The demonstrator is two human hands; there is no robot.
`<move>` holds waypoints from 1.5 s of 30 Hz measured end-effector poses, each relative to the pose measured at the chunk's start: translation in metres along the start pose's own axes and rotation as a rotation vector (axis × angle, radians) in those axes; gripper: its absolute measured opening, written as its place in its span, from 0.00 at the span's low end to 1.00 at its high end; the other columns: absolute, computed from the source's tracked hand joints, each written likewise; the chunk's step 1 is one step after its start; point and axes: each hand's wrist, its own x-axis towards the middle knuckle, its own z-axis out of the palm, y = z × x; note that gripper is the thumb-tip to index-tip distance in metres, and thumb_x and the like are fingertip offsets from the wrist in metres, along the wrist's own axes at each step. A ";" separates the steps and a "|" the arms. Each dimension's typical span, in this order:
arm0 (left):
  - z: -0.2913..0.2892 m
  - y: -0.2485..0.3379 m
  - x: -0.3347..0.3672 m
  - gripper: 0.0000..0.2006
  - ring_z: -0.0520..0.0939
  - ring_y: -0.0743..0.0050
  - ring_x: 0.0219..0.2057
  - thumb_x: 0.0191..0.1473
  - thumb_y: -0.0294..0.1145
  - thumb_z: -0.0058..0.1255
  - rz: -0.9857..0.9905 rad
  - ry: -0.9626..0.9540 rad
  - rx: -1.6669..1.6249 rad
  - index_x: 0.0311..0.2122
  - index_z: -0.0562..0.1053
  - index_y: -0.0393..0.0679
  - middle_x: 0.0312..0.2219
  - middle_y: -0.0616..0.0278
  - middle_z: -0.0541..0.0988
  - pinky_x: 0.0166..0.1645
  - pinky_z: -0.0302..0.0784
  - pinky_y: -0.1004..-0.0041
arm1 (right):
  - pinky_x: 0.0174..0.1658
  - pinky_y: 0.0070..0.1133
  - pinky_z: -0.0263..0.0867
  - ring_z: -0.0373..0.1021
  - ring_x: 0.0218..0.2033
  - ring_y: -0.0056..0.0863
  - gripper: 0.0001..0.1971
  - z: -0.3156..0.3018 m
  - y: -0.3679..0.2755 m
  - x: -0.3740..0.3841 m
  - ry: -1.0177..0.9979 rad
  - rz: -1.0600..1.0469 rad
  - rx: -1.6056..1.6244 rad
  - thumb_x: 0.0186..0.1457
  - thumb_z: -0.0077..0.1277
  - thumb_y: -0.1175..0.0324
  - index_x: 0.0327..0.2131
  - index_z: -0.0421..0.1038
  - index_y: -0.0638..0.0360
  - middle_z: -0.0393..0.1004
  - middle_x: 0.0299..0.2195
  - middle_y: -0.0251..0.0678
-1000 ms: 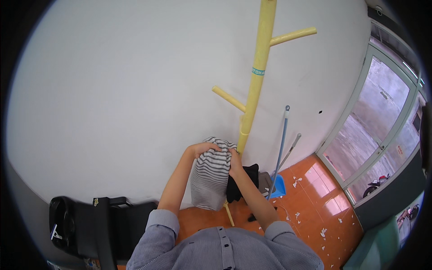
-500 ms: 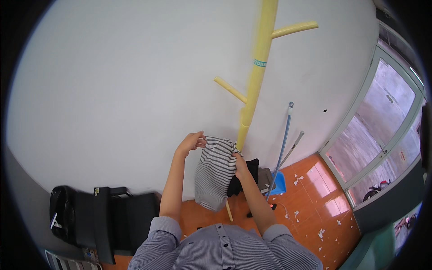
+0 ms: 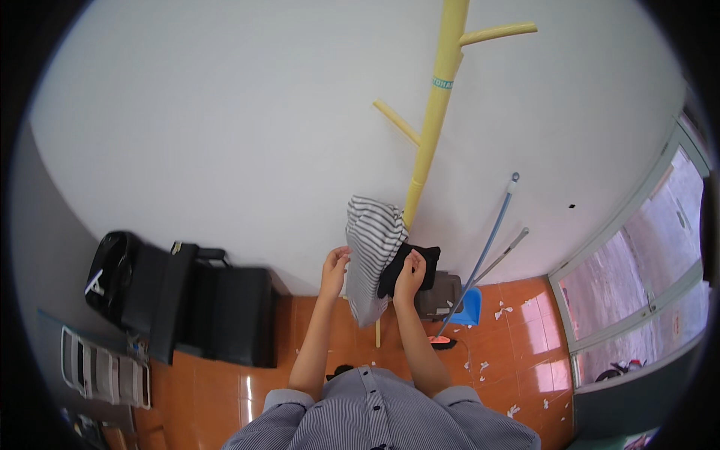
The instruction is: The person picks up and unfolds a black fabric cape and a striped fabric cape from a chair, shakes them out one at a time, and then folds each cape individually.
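A grey-and-white striped cloth garment [image 3: 367,247] hangs from the lower part of a yellow coat stand [image 3: 431,131], bunched at its top. My left hand [image 3: 335,271] is at the garment's left edge, fingers loosely bent and not gripping; whether the fingertips touch it is unclear. In front of a black cloth item [image 3: 427,262], just right of the stripes, is my right hand [image 3: 409,279]. Its fingers are half curled with nothing visible in them. The peg or hook bearing the garment is hidden behind the cloth.
A black padded chair [image 3: 225,315] stands left, a folded step stool [image 3: 105,367] nearer. Right of the stand are a grey bin [image 3: 441,294], a blue dustpan [image 3: 469,307] and a long-handled broom [image 3: 491,232]. White scraps [image 3: 514,411] litter the orange tiled floor. A glass door [image 3: 637,277] is far right.
My right hand has let go of the striped garment's top and moved down and slightly right. My left hand has lowered along its left side. The view has tilted downward.
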 end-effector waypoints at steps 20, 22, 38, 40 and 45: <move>-0.147 -0.028 -0.353 0.11 0.76 0.82 0.33 0.58 0.35 0.37 0.035 0.908 -0.161 0.42 0.70 0.46 0.35 0.67 0.77 0.38 0.66 0.81 | 0.51 0.23 0.59 0.67 0.44 0.27 0.15 -0.034 -0.016 -0.249 -1.165 0.265 0.068 0.60 0.38 0.65 0.41 0.69 0.66 0.72 0.39 0.40; -0.170 -0.030 -0.387 0.11 0.76 0.81 0.33 0.58 0.35 0.36 0.046 1.014 -0.163 0.42 0.70 0.46 0.36 0.67 0.77 0.38 0.66 0.81 | 0.51 0.24 0.59 0.67 0.44 0.28 0.17 -0.025 -0.018 -0.276 -1.262 0.285 0.063 0.61 0.37 0.63 0.42 0.69 0.67 0.72 0.41 0.41; -0.389 0.001 -0.607 0.10 0.76 0.82 0.31 0.57 0.35 0.37 0.164 1.585 -0.231 0.40 0.69 0.46 0.35 0.65 0.78 0.33 0.64 0.83 | 0.42 0.20 0.61 0.69 0.40 0.21 0.16 0.090 -0.050 -0.569 -1.736 0.368 -0.035 0.59 0.37 0.61 0.39 0.72 0.58 0.75 0.38 0.33; -0.418 0.009 -0.624 0.10 0.76 0.81 0.31 0.57 0.35 0.36 0.152 1.601 -0.198 0.41 0.69 0.46 0.35 0.65 0.78 0.33 0.64 0.83 | 0.41 0.20 0.61 0.69 0.39 0.20 0.15 0.102 -0.051 -0.601 -1.739 0.392 -0.020 0.58 0.38 0.62 0.39 0.72 0.59 0.75 0.37 0.34; -0.479 0.009 -0.651 0.11 0.76 0.82 0.30 0.57 0.34 0.36 0.156 1.631 -0.241 0.40 0.70 0.46 0.35 0.65 0.78 0.33 0.65 0.83 | 0.39 0.18 0.62 0.70 0.37 0.20 0.14 0.126 -0.052 -0.659 -1.736 0.437 -0.055 0.58 0.38 0.64 0.38 0.72 0.60 0.75 0.35 0.34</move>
